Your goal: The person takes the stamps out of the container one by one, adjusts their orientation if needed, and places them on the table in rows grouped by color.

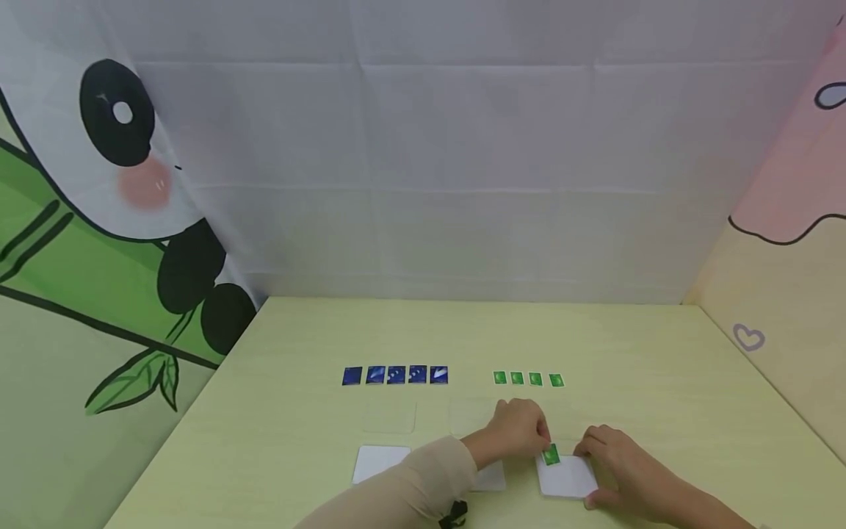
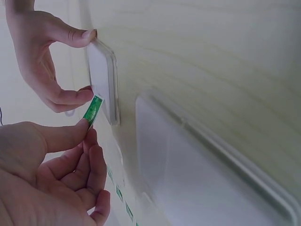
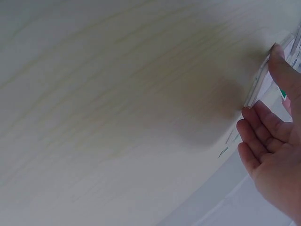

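Observation:
In the head view my left hand (image 1: 518, 426) pinches a small green picture card (image 1: 551, 455) with a white edge between thumb and finger. The card overlaps the far left corner of a flat white rectangular case (image 1: 567, 479). Close up in the left wrist view, the case (image 2: 101, 77) has a clear plastic rim, and the green card (image 2: 93, 109) stands tilted at its edge. My right hand (image 1: 621, 470) holds that case by its right side, thumb at the near corner and fingers at the far one. The right wrist view shows thumb and fingertips on the case's edge (image 3: 256, 84).
Two more white cases, one at left (image 1: 380, 463) and one partly under my left forearm (image 1: 490, 477), lie on the pale table (image 1: 264, 441). Clear flat rectangles (image 1: 390, 417) lie behind them. Farther back are rows of blue cards (image 1: 396, 375) and green cards (image 1: 535, 379).

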`<state>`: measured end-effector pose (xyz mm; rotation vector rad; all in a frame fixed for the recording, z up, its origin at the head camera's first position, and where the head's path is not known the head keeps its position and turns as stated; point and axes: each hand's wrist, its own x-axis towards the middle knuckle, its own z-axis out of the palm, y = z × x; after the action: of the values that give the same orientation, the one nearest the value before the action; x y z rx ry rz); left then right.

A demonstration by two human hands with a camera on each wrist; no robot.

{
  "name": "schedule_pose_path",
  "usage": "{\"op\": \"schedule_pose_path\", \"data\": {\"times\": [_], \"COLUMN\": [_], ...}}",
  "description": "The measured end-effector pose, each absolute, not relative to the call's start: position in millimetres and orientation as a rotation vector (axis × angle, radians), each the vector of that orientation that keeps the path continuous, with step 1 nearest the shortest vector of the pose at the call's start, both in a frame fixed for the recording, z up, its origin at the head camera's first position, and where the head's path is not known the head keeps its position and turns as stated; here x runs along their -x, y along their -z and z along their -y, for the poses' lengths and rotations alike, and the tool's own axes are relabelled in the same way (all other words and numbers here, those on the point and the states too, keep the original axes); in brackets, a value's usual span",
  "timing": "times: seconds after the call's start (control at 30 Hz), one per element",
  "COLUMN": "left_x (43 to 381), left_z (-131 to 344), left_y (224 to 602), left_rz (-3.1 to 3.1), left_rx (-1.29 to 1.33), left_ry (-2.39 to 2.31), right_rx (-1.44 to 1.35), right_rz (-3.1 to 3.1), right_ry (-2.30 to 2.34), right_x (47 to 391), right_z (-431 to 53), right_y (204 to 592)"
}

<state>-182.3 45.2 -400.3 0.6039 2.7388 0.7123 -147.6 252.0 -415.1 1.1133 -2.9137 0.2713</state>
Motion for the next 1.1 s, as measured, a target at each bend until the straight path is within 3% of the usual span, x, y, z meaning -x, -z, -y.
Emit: {"op": "schedule_pose_path", "data": {"times": [0.73, 1.1], "left_x": [208.4, 214.1], "left_z": [-37.0, -35.3], "left_y": [388.3, 389.6], "left_rz": [-2.677, -2.742], "left_rx": [-0.536, -0.649], "left_ry": [-0.769, -0.693], "right_rx": [-1.18, -1.217], "right_rz": [2.819, 2.747], "right_ry": [-0.263, -0.275], "right_x": [169.6, 175.5], "right_z": [-259.9, -266.9], "right_y": [414.8, 421.3]}}
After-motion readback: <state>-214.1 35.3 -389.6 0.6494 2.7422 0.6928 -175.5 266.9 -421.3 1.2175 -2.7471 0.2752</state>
